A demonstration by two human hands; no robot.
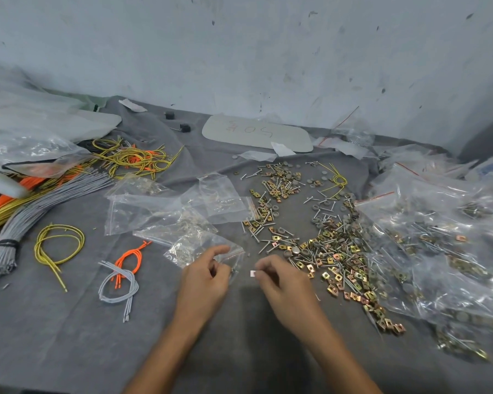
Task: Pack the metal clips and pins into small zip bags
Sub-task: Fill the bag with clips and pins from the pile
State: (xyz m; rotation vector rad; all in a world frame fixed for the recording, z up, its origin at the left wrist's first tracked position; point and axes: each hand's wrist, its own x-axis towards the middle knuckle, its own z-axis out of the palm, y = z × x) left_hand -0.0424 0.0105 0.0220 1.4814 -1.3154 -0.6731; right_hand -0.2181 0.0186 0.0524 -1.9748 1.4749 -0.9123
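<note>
A heap of brass-coloured metal clips, silver pins and grey round washers (333,251) is spread over the grey cloth right of centre. My left hand (208,277) pinches the mouth of a small clear zip bag (199,248) that holds some parts. My right hand (282,282) pinches a small metal clip (252,273) between its fingertips, a short way right of the bag's mouth. Several filled small zip bags (165,209) lie overlapped just behind the left hand.
Large clear bags of clips and pins (439,237) crowd the right side. Bundles of grey, yellow and orange cords (40,200) lie at the left, with loose loops (120,277) near the front. A grey plate with red writing (256,133) rests against the back wall.
</note>
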